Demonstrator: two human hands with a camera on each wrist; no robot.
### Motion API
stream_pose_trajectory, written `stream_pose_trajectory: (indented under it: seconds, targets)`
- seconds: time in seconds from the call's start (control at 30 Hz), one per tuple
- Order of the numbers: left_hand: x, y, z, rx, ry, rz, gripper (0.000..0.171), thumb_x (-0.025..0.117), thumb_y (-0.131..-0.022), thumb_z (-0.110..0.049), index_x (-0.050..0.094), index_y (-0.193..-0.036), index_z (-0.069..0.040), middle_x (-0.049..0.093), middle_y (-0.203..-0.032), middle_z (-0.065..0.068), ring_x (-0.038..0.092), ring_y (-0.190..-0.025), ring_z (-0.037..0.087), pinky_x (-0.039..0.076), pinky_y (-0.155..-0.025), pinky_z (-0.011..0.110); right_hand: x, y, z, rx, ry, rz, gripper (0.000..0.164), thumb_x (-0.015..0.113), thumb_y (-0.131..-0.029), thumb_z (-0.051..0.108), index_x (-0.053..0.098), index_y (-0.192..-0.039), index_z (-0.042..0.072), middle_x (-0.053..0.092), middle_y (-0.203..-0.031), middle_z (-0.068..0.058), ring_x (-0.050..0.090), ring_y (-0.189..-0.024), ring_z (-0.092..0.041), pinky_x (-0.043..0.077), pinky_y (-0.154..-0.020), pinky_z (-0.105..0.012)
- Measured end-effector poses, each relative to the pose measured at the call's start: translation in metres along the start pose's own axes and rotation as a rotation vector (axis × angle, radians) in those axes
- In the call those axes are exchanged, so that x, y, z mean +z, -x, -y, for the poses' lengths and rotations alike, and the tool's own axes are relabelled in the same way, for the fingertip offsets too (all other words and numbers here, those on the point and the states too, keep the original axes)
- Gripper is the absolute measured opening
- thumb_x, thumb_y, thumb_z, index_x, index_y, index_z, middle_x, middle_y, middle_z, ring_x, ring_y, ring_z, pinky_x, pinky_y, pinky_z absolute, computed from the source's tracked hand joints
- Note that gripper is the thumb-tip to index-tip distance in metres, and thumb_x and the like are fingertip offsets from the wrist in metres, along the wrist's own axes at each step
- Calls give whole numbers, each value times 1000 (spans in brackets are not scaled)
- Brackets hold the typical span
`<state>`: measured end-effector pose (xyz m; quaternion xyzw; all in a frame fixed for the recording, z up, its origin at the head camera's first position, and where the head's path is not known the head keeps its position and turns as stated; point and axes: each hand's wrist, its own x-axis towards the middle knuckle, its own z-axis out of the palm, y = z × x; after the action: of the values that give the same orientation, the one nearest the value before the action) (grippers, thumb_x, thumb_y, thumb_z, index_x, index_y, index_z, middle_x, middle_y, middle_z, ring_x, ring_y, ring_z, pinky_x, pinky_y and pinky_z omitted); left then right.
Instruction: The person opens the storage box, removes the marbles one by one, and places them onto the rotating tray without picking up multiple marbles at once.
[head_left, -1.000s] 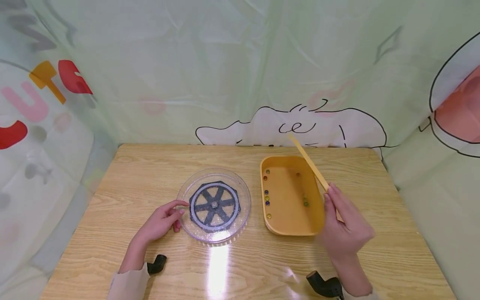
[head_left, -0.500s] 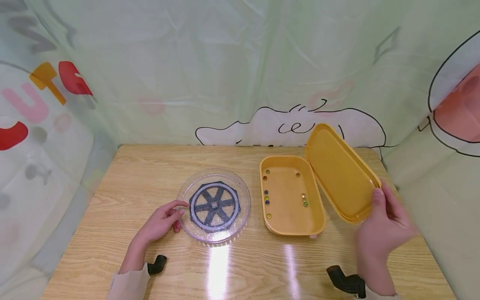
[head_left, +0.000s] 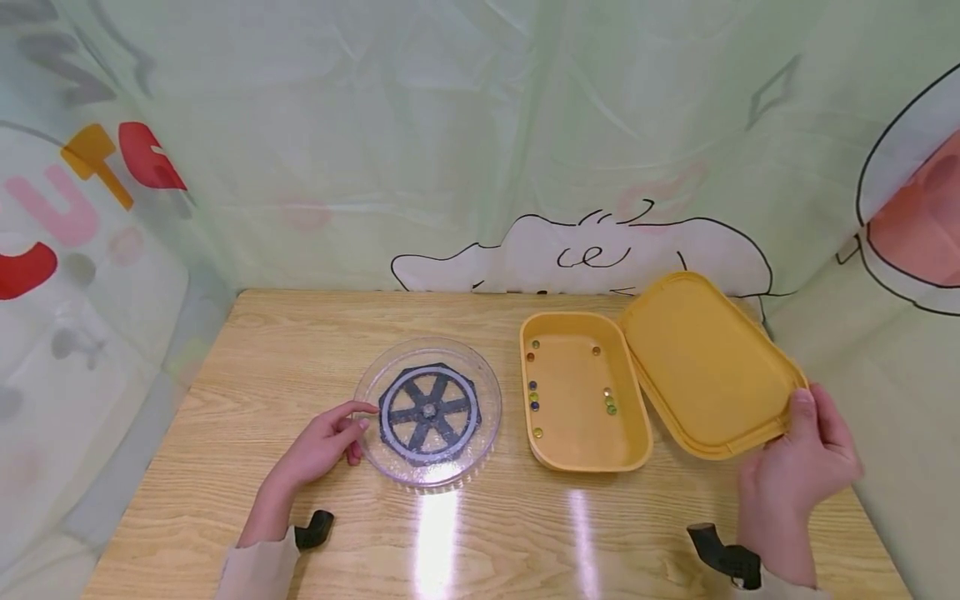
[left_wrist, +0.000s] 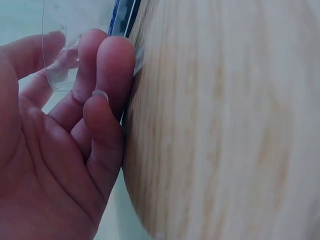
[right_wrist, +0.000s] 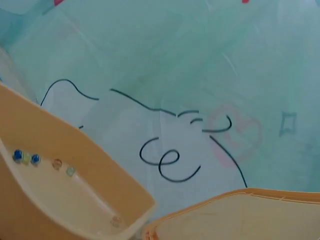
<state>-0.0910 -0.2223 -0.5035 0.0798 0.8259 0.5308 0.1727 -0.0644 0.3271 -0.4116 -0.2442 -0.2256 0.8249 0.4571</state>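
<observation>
In the head view, my right hand [head_left: 802, 462] grips the near right corner of a flat yellow lid [head_left: 712, 367], thumb on its upper face. The lid is right of an uncovered yellow box [head_left: 585, 375]; whether it touches the table cannot be told. Several small coloured glass marbles [head_left: 534, 397] lie along the box's sides. My left hand [head_left: 322, 442] rests at the left rim of a clear round dish [head_left: 363, 437] with a dark six-spoked wheel shape [head_left: 430, 410] showing through. Its fingers [left_wrist: 115, 65] are loosely bent at that rim in the left wrist view.
The wooden table [head_left: 300, 342] ends against a printed pale green curtain [head_left: 375, 167] at the back and sides. Box and dish stand close together with a narrow gap. The right wrist view shows the box wall [right_wrist: 105, 170] and lid edge [right_wrist: 240, 200].
The right hand has swung the lid rightward off the box area, turning it from edge-on to flatter and lowering it. The left hand, dish and box stay put.
</observation>
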Motion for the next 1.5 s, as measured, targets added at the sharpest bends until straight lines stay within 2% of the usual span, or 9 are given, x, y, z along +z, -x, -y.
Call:
stream_pose_trajectory:
  seconds: [0.17,0.33,0.53,0.8,1.07,1.27,1.5]
  targets:
    - [0,0,0,-3,-2,-4,28,54,-104,-23,61,-129,-13,61,-70,9,62,-61,24,53,-59,32,-12,-20,-6,21,42,-69,32,75,-78,-15,68,-109,-13,63,-111,-18,65,-108,-28,56,-83,-32]
    - [0,0,1,-5,-10,2,27,53,-105,-24,61,-129,-14,61,-70,9,62,-62,25,53,-59,31,-26,-37,-10,-29,111,-102,32,79,-74,-14,70,-105,-12,63,-104,-15,63,-95,-21,55,-76,-23]
    - [0,-1,1,-4,5,-3,26,54,-104,-21,61,-129,-14,61,-68,9,62,-61,24,53,-58,32,-42,-49,-11,-100,430,-73,28,76,-78,-13,74,-105,-4,62,-104,-10,56,-92,-15,51,-72,-16]
    - [1,-2,2,-2,-1,1,27,54,-104,-23,61,-129,-14,62,-69,9,62,-61,24,53,-58,33,-62,-62,-6,-147,838,-53,28,72,-84,-3,80,-105,15,70,-102,6,58,-77,-2,47,-62,-6]
    - [-1,-3,3,8,-7,6,27,53,-105,-22,60,-129,-13,61,-69,9,62,-61,25,53,-58,32,-86,-78,-5,-156,1162,11,29,74,-87,11,76,-115,21,68,-95,23,58,-82,7,41,-74,-7]
    - [-1,-5,3,17,1,10,27,53,-105,-23,60,-129,-13,61,-68,9,62,-60,25,54,-58,33,-88,-77,0,-141,1271,27,36,73,-88,13,71,-124,18,63,-85,29,55,-78,11,38,-73,-7]
    - [0,-3,4,18,-5,-6,26,54,-104,-23,61,-128,-14,61,-68,9,62,-60,24,53,-57,32,-83,-70,1,-149,1285,68,36,74,-88,14,72,-123,17,59,-76,32,53,-73,13,36,-72,-8]
